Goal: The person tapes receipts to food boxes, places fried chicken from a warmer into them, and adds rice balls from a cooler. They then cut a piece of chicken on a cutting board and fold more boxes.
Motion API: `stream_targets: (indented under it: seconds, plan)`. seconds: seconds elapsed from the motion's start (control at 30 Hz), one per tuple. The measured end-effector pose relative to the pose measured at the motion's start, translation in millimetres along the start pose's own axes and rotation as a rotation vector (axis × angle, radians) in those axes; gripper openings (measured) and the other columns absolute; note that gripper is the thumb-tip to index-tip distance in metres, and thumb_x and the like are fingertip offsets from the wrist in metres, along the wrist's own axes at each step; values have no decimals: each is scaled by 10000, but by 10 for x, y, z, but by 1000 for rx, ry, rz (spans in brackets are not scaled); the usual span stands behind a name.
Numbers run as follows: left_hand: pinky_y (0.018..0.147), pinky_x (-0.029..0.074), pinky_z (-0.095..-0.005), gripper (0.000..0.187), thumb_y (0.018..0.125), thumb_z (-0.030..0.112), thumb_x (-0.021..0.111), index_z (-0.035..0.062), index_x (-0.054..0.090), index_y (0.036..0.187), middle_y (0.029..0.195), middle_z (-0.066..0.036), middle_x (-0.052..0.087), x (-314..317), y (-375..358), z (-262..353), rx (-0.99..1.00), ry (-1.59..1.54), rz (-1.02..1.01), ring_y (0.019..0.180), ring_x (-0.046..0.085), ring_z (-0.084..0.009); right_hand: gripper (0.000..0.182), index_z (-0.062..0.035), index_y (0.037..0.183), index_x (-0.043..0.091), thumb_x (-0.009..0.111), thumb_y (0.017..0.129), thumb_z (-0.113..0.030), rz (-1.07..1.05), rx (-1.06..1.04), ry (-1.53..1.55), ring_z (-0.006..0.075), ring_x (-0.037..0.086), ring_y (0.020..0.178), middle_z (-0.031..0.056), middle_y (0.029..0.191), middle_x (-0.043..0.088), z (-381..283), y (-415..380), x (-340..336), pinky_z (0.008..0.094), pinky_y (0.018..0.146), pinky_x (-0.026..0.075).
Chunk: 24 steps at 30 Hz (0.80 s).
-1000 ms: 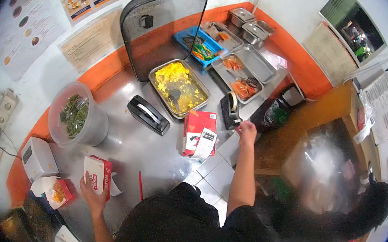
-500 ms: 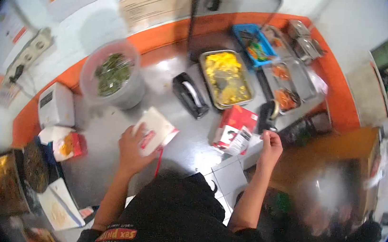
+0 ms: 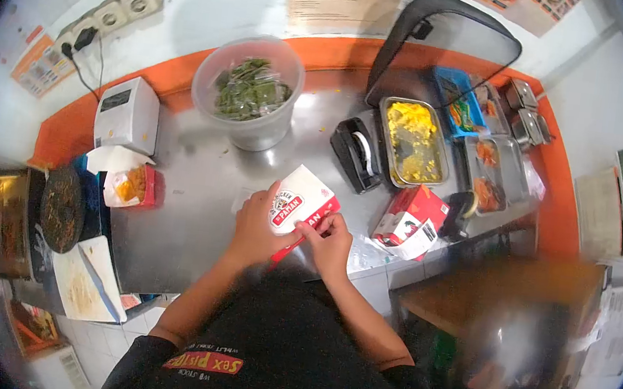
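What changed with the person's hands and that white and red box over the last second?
The left hand lifted the white and red box from the counter's near left edge to the middle in front of the body. The right hand left the tape dispenser area and came onto the box. Both hands now hold it. The red box with receipt, the tray of yellow food and the tub of greens kept their places.

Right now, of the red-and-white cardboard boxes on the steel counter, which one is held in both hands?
The white-faced box at the counter's front edge, gripped by the left hand and right hand. The red box beside the tape dispenser lies untouched.
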<state>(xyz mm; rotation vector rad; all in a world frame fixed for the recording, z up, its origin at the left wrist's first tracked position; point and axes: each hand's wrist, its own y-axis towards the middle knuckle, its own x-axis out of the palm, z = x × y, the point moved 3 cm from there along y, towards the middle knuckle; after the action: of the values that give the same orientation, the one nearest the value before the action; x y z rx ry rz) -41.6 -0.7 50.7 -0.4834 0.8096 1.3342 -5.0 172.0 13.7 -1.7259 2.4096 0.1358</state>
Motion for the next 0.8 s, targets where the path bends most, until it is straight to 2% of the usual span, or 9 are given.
stream_targets:
  seconds: [0.1, 0.17, 0.23, 0.27, 0.4, 0.57, 0.6, 0.7, 0.8]
  plan:
    - [964, 422, -549, 1046, 662, 494, 839, 34, 397, 1492, 1265, -225, 539, 113, -76, -370, -121, -260, -43, 1149, 539, -408, 435, -62, 859, 507, 900, 766, -223, -98, 85, -57, 74, 537, 661, 6, 721, 597, 279, 23, 56, 238, 600, 461]
    - [1009, 417, -541, 1055, 660, 516, 839, 23, 405, 1486, 1299, -237, 532, 96, -89, -413, -170, -2, -74, 1192, 531, -413, 485, -47, 1064, 517, 882, 785, -201, -193, 98, -47, 108, 608, 787, 57, 898, 648, 369, 16, 125, 260, 677, 510]
    - [1103, 369, -512, 1044, 670, 536, 834, 8, 429, 1475, 1385, -291, 482, 211, -186, -494, -106, -37, -95, 1287, 478, -445, 668, -87, 1331, 381, 825, 839, -169, -138, 393, 491, 150, 652, 795, 87, 1024, 646, 275, -23, 285, 287, 674, 546]
    - [1122, 349, -511, 1038, 685, 535, 828, 7, 422, 1481, 1409, -299, 466, 329, -266, -528, -40, -35, -127, 1315, 458, -447, 776, -113, 1437, 270, 781, 854, -146, -181, 421, 418, 216, 667, 937, 141, 1151, 610, 524, 43, 336, 339, 755, 583]
    - [1161, 317, -486, 889, 794, 448, 784, 10, 427, 1480, 1450, -276, 476, 93, -320, -771, 7, -273, -204, 1379, 423, -423, 590, -71, 1369, 414, 724, 871, -129, -51, 501, 483, 251, 673, 1019, 133, 1190, 636, 754, 260, 273, 375, 810, 596]
    - [1058, 398, -489, 445, 829, 181, 716, 25, 605, 1231, 1247, -190, 609, -1019, -323, -2467, -361, 223, 691, 1194, 547, -372, 445, -66, 1319, 561, 701, 950, -271, -40, 460, 346, 165, 651, 1016, 72, 1149, 672, 1166, 582, 28, 314, 820, 525]
    - [1038, 406, -484, 421, 822, 135, 686, 20, 610, 1221, 1243, -191, 609, -1315, -407, -2930, -488, -125, 765, 1203, 541, -374, 436, -43, 1306, 573, 695, 955, -271, 9, 377, 266, 172, 637, 1026, 84, 1154, 666, 1187, 610, -30, 325, 848, 513]
    - [1064, 382, -495, 508, 814, 64, 617, 4, 566, 1316, 1320, -221, 595, -2116, -808, -3582, -622, 503, 1022, 1234, 532, -400, 439, 55, 1302, 540, 677, 934, -142, 251, 360, 145, 228, 610, 942, 114, 1101, 652, 897, 539, 93, 355, 848, 504]
    - [1106, 382, -458, 638, 824, 16, 525, 6, 462, 1459, 1407, -274, 538, -2223, -1059, -4496, -704, 274, 769, 1280, 537, -395, 371, 38, 1222, 568, 584, 856, -21, 411, 9, -190, 235, 575, 975, 128, 1126, 605, 758, 406, 243, 367, 858, 497]
